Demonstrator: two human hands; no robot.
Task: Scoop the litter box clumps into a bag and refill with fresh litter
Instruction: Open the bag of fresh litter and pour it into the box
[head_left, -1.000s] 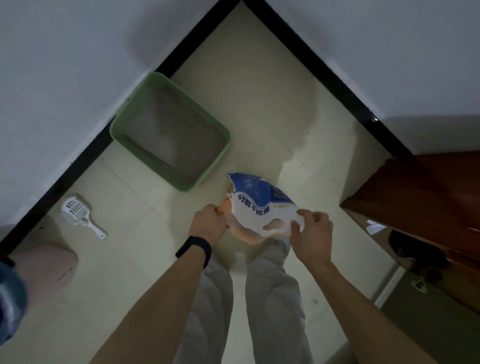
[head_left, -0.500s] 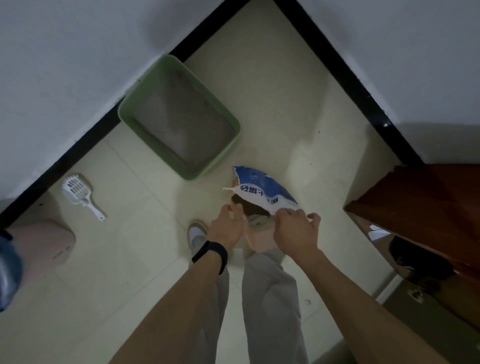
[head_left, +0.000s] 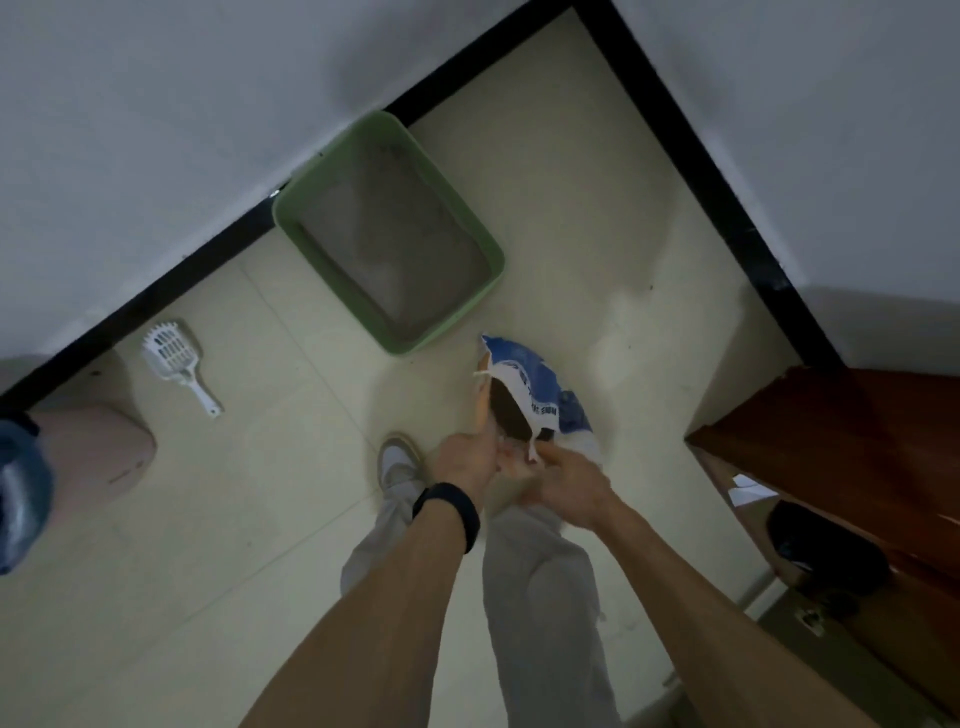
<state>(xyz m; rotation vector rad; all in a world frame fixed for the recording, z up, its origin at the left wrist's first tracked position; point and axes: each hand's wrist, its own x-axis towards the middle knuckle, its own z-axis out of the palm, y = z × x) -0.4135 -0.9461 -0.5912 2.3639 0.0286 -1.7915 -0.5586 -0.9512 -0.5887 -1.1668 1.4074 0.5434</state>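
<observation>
Refill step, seemingly: gripping the open mouth of the litter bag with the fingers of left hand and right hand, right at the fingertips. Next, likely carrying it ahead-left of the fingers and tipping over the litter box near rim. Open floor between; wooden cabinet close rightward.

Litter box against the wall, scoop to its left, litter bag in front.
</observation>
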